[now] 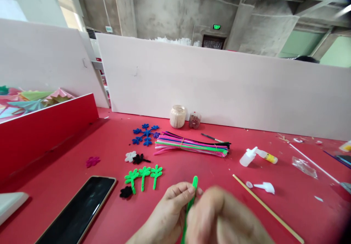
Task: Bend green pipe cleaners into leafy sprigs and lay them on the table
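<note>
Between thumb and fingers of my left hand (170,210) a green pipe cleaner (195,182) is pinched, its rounded, folded-looking end pointing up. My right hand (216,216), blurred by motion, is curled closed against the lower stretch of the same pipe cleaner; its fingertips are partly hidden. Left of my hands lie three green leaf-shaped pieces (144,174) of bent pipe cleaner. A black flower (126,192) sits below them, and a white flower (130,156) and another black flower (138,159) above. Farther back is a blue snowflake-like piece (146,132).
A bundle of coloured pipe cleaners (192,144) lies ahead, before a jar (177,117) and a small cup (194,120). On the right are a glue bottle (248,157), a white nozzle (267,187) and a wooden stick (268,209). A phone (79,209) lies left; a white partition (219,87) stands behind.
</note>
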